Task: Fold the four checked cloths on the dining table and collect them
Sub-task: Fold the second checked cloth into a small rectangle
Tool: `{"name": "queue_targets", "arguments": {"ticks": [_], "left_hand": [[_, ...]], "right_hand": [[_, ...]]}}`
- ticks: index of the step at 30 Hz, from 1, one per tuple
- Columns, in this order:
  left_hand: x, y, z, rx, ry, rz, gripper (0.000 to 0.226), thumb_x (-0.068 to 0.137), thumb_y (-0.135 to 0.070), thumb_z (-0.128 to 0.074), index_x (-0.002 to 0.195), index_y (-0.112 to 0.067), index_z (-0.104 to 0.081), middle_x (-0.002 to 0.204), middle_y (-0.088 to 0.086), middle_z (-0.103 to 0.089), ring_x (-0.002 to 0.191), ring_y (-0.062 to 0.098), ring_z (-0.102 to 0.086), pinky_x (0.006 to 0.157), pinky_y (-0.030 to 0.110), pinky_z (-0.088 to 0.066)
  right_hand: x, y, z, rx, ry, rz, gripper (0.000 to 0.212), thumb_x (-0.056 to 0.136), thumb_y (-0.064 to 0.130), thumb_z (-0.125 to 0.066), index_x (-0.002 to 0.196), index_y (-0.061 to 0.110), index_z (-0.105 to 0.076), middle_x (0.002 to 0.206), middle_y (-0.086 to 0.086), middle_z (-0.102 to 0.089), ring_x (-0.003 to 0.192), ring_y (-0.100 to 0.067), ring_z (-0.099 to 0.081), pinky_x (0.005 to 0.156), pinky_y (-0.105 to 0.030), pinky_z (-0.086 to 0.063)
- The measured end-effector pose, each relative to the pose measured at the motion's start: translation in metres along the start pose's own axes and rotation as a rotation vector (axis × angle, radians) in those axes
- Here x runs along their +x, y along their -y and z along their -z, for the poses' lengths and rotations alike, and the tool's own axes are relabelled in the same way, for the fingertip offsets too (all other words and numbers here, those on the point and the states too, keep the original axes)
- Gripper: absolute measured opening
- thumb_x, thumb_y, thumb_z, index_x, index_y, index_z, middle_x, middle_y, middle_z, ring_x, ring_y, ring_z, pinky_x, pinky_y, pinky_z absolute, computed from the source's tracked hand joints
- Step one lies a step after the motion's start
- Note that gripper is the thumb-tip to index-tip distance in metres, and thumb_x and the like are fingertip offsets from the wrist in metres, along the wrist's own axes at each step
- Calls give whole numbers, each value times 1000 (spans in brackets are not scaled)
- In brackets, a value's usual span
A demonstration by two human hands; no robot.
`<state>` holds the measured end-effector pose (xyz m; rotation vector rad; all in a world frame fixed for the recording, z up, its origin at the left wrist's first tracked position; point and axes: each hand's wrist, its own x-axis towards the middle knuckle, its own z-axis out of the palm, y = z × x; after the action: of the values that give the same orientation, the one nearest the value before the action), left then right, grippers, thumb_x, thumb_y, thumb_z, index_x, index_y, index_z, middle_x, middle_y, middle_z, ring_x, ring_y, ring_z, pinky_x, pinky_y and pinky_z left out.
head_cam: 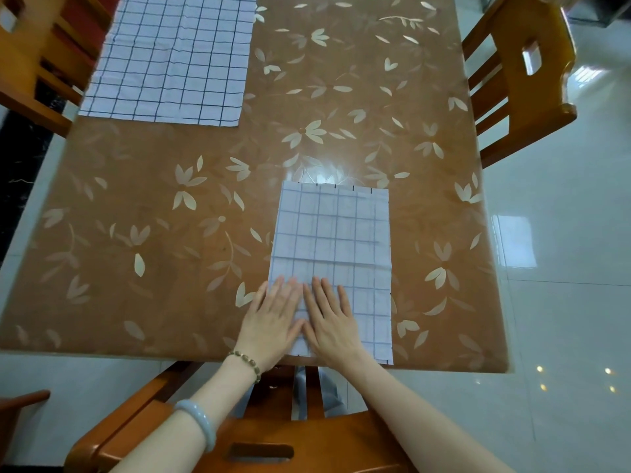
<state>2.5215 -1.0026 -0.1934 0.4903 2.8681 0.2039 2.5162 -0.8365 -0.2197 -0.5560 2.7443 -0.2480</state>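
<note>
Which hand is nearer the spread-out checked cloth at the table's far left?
Left. The left hand presses the left edge of the folded cloth, on the side toward the spread cloth; the right hand lies flat beside it, farther right. Neither touches the spread one.

A folded white checked cloth point(336, 233) lies at the near edge of the brown leaf-patterned counter point(153, 240). The left hand point(273, 319) and right hand point(329, 322) rest side by side on its near end. A spread white checked cloth point(170, 59) lies far left, well apart.
</note>
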Motion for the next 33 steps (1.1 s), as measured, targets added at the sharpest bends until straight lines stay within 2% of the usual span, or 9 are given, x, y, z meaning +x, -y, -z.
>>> {"name": "queue_targets", "arguments": {"ticks": [4, 8, 14, 17, 19, 22, 26, 29, 33], "left_hand": [[4, 12, -22, 9, 171, -41, 70, 99, -56, -10, 150, -8, -16, 160, 5, 2, 146, 23, -12, 115, 48, -14], [4, 12, -25, 25, 223, -14, 78, 96, -62, -10, 151, -8, -5, 159, 8, -1, 146, 23, -11, 116, 49, -11], [5, 10, -12, -67, 253, 1, 80, 95, -66, -12, 150, -9, -15, 158, 10, -19, 146, 20, -8, 113, 50, -9], [31, 17, 15, -351, 135, 72, 89, 86, -76, -7, 151, -15, -2, 159, 0, -1, 145, 10, 9, 118, 37, 7], [65, 30, 37, -497, 42, 158, 92, 84, -75, -22, 152, -14, -7, 159, -1, -2, 146, 12, 4, 118, 35, 1], [124, 55, 61, -540, -47, 331, 73, 90, -48, -55, 146, -10, -29, 152, 6, -25, 141, 22, -23, 116, 40, -21], [177, 72, 69, -644, -11, 521, 62, 86, -37, -65, 135, -8, -42, 129, 10, -46, 111, 23, -52, 96, 37, -45], [194, 72, 67, -636, -49, 577, 55, 84, -34, -68, 127, -8, -48, 123, 10, -50, 102, 22, -53, 86, 33, -45], [205, 67, 66, -721, -106, 623, 45, 84, -26, -69, 120, -7, -52, 112, 6, -58, 97, 19, -56, 75, 26, -43]], "right_hand": [[-2, -4, 0, -14, 7, 30, 63, 101, 45, -9, 149, 6, -17, 156, -14, -22, 146, -27, -10, 114, -47, -14], [-17, -34, -1, -18, 6, 3, 61, 101, 43, -12, 150, 7, -15, 158, -14, -15, 146, -27, -15, 114, -47, -17], [-50, -108, 23, 2, -8, -100, 63, 101, 50, -18, 152, 14, -12, 159, -9, -11, 146, -23, -4, 117, -45, -5], [-20, -113, 65, 400, -171, -222, 43, 100, 32, -41, 139, 15, -44, 153, -4, -29, 140, -17, -23, 116, -37, -23], [17, -116, 96, 585, -317, -342, 27, 96, 14, -50, 120, 10, -62, 132, -3, -51, 122, -14, -46, 105, -30, -39], [71, -120, 123, 690, -391, -449, 23, 92, 7, -53, 111, 9, -65, 107, -2, -55, 96, -17, -57, 92, -32, -48], [115, -138, 121, 734, -297, -653, 25, 86, 10, -59, 111, 8, -61, 108, -7, -55, 98, -19, -52, 83, -25, -40], [126, -143, 118, 750, -305, -684, 25, 80, 12, -63, 105, 11, -59, 106, -8, -55, 97, -19, -48, 79, -26, -38], [130, -142, 116, 759, -297, -667, 38, 79, 14, -67, 116, 14, -58, 112, -4, -49, 90, -12, -47, 81, -22, -36]]}}
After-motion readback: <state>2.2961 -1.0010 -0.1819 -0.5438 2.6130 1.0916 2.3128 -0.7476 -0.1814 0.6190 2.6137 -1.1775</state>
